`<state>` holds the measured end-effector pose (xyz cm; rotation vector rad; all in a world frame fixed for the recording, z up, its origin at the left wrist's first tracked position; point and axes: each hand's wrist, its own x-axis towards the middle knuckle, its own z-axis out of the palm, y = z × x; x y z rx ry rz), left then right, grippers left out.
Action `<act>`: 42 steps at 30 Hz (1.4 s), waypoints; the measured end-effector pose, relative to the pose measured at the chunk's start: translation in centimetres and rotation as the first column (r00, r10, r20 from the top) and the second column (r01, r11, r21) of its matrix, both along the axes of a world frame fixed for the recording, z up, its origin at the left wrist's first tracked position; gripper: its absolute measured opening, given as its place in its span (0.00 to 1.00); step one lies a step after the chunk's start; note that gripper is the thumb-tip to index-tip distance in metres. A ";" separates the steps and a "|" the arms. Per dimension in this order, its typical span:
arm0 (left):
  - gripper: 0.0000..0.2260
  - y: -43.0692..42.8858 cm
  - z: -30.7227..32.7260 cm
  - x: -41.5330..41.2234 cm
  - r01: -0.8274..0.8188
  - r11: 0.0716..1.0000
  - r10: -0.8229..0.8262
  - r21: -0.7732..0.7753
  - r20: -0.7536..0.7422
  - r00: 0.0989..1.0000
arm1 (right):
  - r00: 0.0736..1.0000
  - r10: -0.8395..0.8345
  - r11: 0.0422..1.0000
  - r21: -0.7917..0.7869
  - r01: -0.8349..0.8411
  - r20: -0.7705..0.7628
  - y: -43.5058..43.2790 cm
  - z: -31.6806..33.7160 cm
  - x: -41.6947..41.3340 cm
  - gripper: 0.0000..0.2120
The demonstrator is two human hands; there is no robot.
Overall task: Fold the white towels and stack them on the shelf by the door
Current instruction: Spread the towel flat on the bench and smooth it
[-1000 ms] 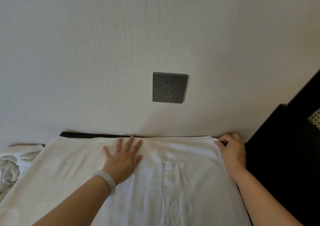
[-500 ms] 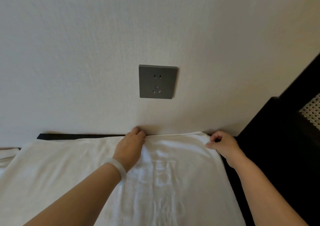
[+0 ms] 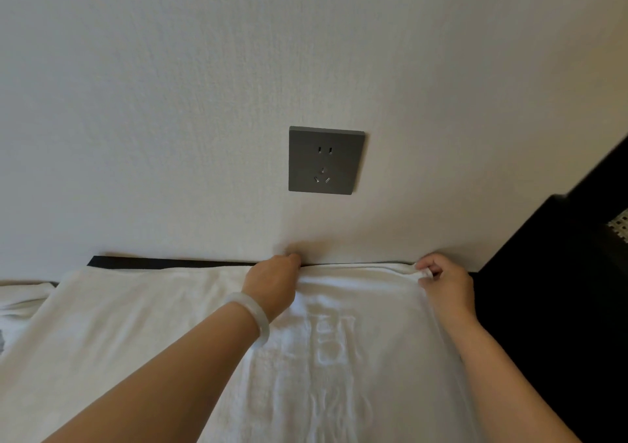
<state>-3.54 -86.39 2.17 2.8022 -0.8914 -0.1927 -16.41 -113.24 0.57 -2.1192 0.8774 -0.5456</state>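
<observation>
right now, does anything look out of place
Only the rumpled white cloth at the left edge, bunched beside the flat towel. The left hand and right hand grip that towel's far edge.

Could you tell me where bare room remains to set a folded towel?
Only a thin black strip between spread towel and wall, left of the left hand, and dark surface beyond the right hand. Crumpled cloth crowds the left.

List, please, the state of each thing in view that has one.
white towel: spread flat, far edge held by both hands.
left hand: fingers curled over the towel's far edge, midway.
right hand: pinches the towel's far right corner.
wall socket: nothing plugged in.
second towel: bunched, unfolded.
</observation>
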 end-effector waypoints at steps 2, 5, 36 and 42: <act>0.09 -0.1 0.2 0.0 0.011 1.000 -0.011 -0.005 0.007 1.000 | 1.000 -0.009 0.998 -0.065 0.009 0.007 0.0 -1.0 0.0 0.21; 0.10 -0.2 0.5 -0.1 -0.007 1.000 0.007 -0.011 -0.020 1.000 | 0.998 0.014 0.999 -0.050 -0.017 -0.063 0.1 -0.8 0.2 0.20; 0.24 2.0 -1.9 -12.3 0.201 0.972 -0.175 -0.123 0.194 0.965 | 0.908 0.303 0.743 -0.526 -0.415 -0.290 7.3 -3.5 -6.3 0.28; 0.28 4.3 -4.8 -15.4 0.254 0.966 -0.259 0.051 0.137 0.956 | 0.793 0.007 0.877 -0.377 -0.298 -0.610 6.0 -0.9 -3.9 0.31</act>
